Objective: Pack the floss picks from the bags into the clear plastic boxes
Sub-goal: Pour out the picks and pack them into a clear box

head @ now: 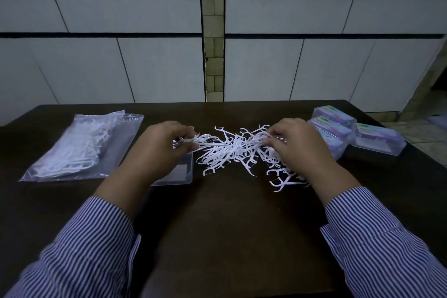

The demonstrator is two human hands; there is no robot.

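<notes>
Both hands are at work in the loose heap of thin white plastic floss picks [232, 150] spread across the middle of the dark wooden table [217, 225]; the left hand [159, 145] pinches a small bunch of picks by their stems, fingers curled round them, while the right hand [297, 143] has its fingertips closed on strands at the heap's right side. Under the left wrist, toward the table's left half, lies an open clear plastic box [179, 174], seemingly unfilled as far as can be seen; along the left edge rest clear plastic bags [79, 147] with more picks inside; near the far right corner stand three closed clear boxes with purple labels [355, 133], close together.

Judging by their look, the picks are very light and stiff but springy; the hooked heads and pointed tails catch on each other, so lifting one tends to drag neighbours along. Taking hold by the straight stems, with heads aligned one way, should give a tidy bundle that slides into the box; gripping the floss end risks snapping the thread or tangling. Being smooth plastic, a loosely pinched bunch may fan out and spill onto the table.
</notes>
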